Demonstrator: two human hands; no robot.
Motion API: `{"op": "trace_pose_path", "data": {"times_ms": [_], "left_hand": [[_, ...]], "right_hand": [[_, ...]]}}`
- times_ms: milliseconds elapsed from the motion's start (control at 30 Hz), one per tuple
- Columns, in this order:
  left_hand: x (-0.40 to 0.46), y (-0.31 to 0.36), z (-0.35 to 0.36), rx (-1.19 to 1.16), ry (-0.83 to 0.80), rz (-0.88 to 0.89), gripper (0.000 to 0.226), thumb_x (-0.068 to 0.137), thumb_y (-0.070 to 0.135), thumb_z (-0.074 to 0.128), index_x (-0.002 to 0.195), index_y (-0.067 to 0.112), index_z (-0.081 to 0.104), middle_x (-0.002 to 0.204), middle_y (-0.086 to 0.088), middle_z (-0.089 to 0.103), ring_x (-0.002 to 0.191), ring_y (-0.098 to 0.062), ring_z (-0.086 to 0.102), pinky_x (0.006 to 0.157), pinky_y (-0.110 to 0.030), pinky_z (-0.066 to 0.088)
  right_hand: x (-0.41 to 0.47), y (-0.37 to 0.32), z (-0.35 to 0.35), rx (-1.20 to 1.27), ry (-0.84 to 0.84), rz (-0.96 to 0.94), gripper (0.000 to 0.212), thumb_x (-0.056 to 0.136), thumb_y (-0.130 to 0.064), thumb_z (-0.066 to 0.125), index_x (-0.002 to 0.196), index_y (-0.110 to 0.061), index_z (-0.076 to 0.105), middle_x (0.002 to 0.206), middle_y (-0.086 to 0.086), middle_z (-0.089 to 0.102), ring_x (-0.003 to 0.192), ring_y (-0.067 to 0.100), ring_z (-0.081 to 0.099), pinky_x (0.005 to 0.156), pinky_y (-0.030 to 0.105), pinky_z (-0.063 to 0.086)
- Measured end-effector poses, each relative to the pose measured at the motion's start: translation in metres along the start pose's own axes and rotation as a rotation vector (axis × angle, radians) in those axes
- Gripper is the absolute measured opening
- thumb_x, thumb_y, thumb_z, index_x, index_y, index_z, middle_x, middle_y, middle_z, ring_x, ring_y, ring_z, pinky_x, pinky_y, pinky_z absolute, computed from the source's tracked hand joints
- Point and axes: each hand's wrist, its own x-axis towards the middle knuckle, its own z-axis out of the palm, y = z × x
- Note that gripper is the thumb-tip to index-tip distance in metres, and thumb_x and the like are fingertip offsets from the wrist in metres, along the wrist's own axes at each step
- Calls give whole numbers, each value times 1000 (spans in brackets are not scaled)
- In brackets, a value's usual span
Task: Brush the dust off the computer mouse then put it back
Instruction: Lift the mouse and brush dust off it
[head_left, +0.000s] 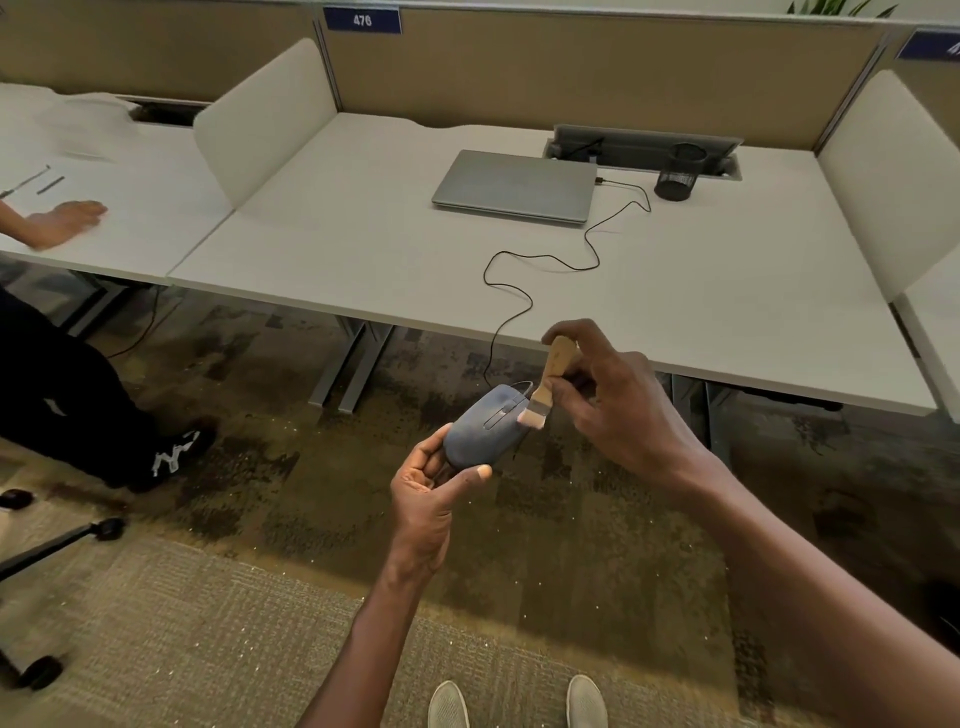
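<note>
A dusty grey wired computer mouse (485, 423) is held in the air below the desk's front edge, over the carpet. My left hand (428, 496) grips its rear end from below. My right hand (610, 397) holds a small wooden-handled brush (550, 382), whose bristles touch the mouse's right front side. The mouse's black cable (540, 257) runs up over the white desk (363, 239) to a closed grey laptop (517, 187).
A black mesh pen cup (675, 174) stands right of the laptop by a cable hatch (644, 145). White dividers (260, 119) flank the desk. Another person's hand (65, 221) rests on the left desk, their leg and shoe below. A chair base (52, 551) is at left.
</note>
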Motion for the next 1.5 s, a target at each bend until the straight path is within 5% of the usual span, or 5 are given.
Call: {"op": "trace_pose_path", "data": {"times_ms": [167, 433, 900, 1100, 1500], "left_hand": [[2, -1, 5, -2, -12, 4, 65, 60, -4, 82, 119, 15, 64, 108, 2, 79, 104, -14, 75, 76, -22, 61], [3, -4, 6, 6, 2, 10, 65, 60, -2, 84, 119, 16, 65, 111, 2, 79, 106, -15, 74, 76, -22, 61], [8, -4, 7, 3, 40, 24, 66, 56, 0, 86, 117, 17, 66, 108, 3, 79, 104, -13, 75, 77, -21, 60], [8, -4, 7, 5, 30, 18, 65, 57, -1, 85, 117, 17, 66, 107, 4, 79, 104, -13, 75, 77, -23, 61], [9, -2, 1, -13, 17, 0, 65, 59, -2, 83, 120, 15, 64, 108, 1, 79, 103, -15, 75, 75, -22, 61]], "right_hand": [[13, -9, 3, 8, 65, -47, 42, 97, -11, 66, 130, -22, 41, 87, 4, 73, 67, 20, 69, 62, 36, 59], [3, -3, 7, -65, 14, 14, 46, 97, -13, 64, 133, -27, 40, 84, 8, 69, 69, 26, 68, 62, 47, 58], [2, -2, 26, 21, 188, 182, 43, 95, -13, 68, 126, -21, 39, 82, 0, 67, 67, 13, 70, 59, 38, 61], [6, 2, 23, 80, 275, 207, 47, 93, -17, 72, 129, -21, 41, 87, 0, 71, 73, 7, 71, 65, 15, 59], [4, 37, 14, 147, 291, 440, 41, 95, -14, 70, 125, -18, 43, 98, 11, 72, 79, 18, 76, 68, 25, 64]]}}
